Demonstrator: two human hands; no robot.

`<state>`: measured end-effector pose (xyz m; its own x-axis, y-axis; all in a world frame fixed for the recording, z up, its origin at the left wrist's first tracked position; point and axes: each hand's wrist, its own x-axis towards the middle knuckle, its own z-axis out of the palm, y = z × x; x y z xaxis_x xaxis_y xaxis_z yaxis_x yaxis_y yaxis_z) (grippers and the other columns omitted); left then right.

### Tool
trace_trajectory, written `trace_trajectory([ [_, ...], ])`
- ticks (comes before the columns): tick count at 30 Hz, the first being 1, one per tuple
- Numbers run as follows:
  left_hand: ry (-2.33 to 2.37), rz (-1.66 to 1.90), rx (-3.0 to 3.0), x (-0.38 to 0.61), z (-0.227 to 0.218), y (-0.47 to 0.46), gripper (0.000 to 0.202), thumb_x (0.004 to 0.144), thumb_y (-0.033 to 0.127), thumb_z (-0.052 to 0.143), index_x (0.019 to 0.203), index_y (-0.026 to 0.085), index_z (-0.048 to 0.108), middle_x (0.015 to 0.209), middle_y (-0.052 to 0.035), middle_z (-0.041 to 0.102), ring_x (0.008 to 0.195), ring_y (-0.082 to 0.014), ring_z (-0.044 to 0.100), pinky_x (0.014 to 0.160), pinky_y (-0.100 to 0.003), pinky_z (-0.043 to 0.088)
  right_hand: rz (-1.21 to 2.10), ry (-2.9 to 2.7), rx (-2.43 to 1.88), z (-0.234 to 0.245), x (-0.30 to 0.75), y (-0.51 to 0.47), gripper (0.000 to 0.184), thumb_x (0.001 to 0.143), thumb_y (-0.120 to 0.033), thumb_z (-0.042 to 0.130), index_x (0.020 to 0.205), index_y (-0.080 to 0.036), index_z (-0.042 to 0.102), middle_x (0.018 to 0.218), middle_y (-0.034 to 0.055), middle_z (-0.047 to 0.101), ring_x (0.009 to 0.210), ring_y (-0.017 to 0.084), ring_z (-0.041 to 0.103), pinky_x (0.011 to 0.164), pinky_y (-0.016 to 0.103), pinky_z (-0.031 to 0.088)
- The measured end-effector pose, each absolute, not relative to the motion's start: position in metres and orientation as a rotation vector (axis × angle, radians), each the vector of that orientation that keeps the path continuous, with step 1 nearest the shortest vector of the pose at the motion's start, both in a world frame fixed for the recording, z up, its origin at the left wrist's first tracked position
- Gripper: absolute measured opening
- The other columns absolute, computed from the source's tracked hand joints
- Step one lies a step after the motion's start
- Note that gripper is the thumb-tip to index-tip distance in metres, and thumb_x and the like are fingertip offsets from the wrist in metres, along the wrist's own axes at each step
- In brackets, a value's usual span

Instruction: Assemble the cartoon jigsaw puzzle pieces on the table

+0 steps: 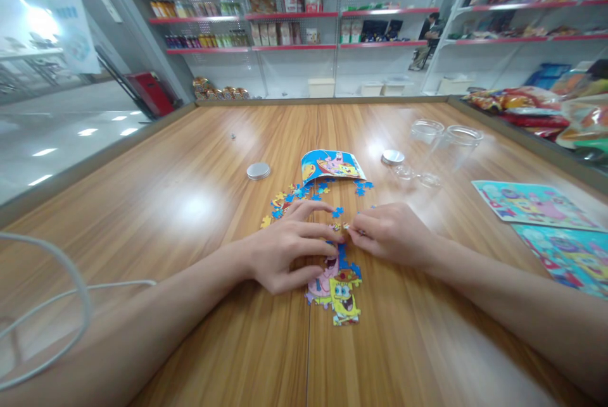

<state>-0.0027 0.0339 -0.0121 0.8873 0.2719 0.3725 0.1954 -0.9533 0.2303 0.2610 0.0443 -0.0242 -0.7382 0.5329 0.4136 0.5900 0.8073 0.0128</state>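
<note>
A partly joined jigsaw puzzle [342, 296] with a yellow square cartoon face and a pink figure lies on the wooden table. My left hand [294, 245] rests over its upper left side, fingers spread and hiding part of it. Thumb and forefinger of my right hand [392, 233] pinch a small puzzle piece [346, 226] at the puzzle's upper edge. Loose puzzle pieces [280, 200] in blue, yellow and red lie beyond my left hand. A single blue piece [337, 212] sits between the hands. Behind them stands a curved picture card [332, 165] with the cartoon figures.
Silver lids [258, 171] [392, 157] lie left and right of the card. Clear glass jars [463, 141] stand at the back right. Two flat cartoon sheets [541, 204] overlap at the right. A white cable [80, 287] loops at the left. Stocked shelves [292, 14] line the wall.
</note>
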Motion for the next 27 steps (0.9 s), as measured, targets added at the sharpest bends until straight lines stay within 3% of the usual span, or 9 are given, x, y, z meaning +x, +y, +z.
trace_trajectory([
  [3,0.909,1.024,2.848,-0.01,-0.019,0.042,0.027,0.087,0.015,0.059,0.109,0.026,0.07,0.112,-0.0013,0.076,0.125,-0.0304,0.054,0.111,-0.056,0.032,-0.163,-2.614,-0.911,-0.026,0.26,0.045,0.031,0.096,-0.026,0.052,0.068,-0.016,0.061,0.06,0.001,0.063,0.052,0.011,0.05,0.055,0.029,0.02],
  [5,1.486,1.228,2.629,-0.017,-0.023,0.051,0.024,0.088,0.013,0.055,0.103,0.025,0.071,0.106,-0.0027,0.076,0.118,-0.0302,0.056,0.105,-0.054,0.035,-0.143,-2.588,-0.988,-0.027,0.26,0.045,0.033,0.095,-0.027,0.052,0.065,-0.016,0.061,0.058,0.0015,0.063,0.051,0.01,0.049,0.055,0.029,0.019],
  [8,2.04,1.061,2.305,-0.029,-0.03,0.067,0.035,0.082,0.011,0.054,0.109,0.024,0.072,0.117,-0.0065,0.072,0.117,-0.0343,0.053,0.098,-0.056,0.037,-0.119,-2.564,-1.058,-0.028,0.259,0.044,0.036,0.094,-0.028,0.052,0.061,-0.016,0.059,0.056,0.0019,0.061,0.051,0.011,0.049,0.056,0.029,0.02],
  [14,2.144,0.866,2.182,-0.04,-0.041,0.082,0.028,0.08,0.016,0.057,0.098,0.024,0.077,0.11,-0.0086,0.074,0.108,-0.037,0.055,0.088,-0.055,0.042,-0.088,-2.5,-1.044,-0.027,0.259,0.041,0.032,0.095,-0.027,0.051,0.067,-0.015,0.064,0.06,0.0024,0.064,0.053,0.011,0.055,0.055,0.027,0.024],
  [19,2.12,0.809,2.195,-0.041,-0.041,0.083,0.027,0.09,0.023,0.053,0.095,0.027,0.079,0.11,-0.0083,0.072,0.108,-0.0354,0.056,0.087,-0.052,0.044,-0.009,-2.484,-1.015,-0.026,0.259,0.039,0.024,0.092,-0.026,0.053,0.08,-0.017,0.072,0.061,0.0015,0.066,0.055,0.013,0.059,0.055,0.026,0.029],
  [27,2.009,0.835,2.336,-0.039,-0.041,0.079,0.026,0.094,0.024,0.053,0.094,0.027,0.079,0.102,-0.0072,0.071,0.103,-0.0314,0.055,0.088,-0.05,0.042,-0.015,-2.52,-1.095,-0.026,0.259,0.039,0.02,0.088,-0.021,0.056,0.089,-0.019,0.076,0.066,0.0026,0.071,0.056,0.015,0.062,0.056,0.027,0.032],
])
